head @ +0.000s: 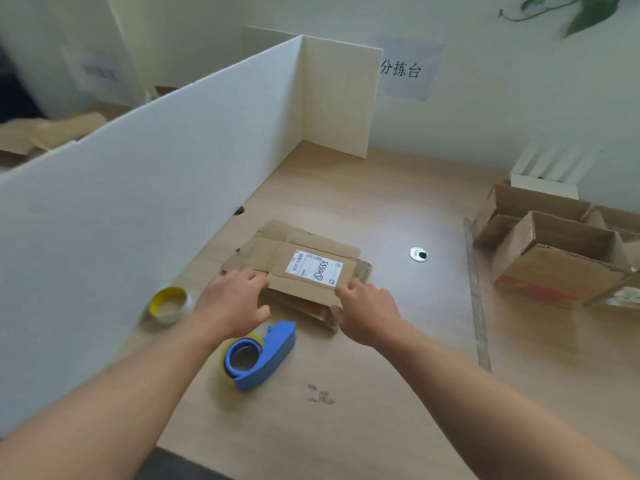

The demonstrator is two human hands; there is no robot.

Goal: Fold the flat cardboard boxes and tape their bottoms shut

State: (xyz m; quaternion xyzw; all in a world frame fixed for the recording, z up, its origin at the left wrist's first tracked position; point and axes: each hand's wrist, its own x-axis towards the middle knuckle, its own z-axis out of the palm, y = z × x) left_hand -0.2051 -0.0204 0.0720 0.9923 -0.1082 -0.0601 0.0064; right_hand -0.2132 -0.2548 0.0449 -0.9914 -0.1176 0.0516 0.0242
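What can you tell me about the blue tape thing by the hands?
It's a blue plastic tape dispenser holding a roll of yellowish tape. It lies on its side on the wooden table, its narrow end pointing towards the flat cardboard boxes. The left hand reaches past it; whether the wrist touches is unclear.

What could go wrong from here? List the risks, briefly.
1. The left hand and right hand grip the near edge of the top flat box, which lies on a loose stack; lower sheets may lift or slide along.
2. The blue tape dispenser lies close under the left wrist; drawing the box back may knock it.
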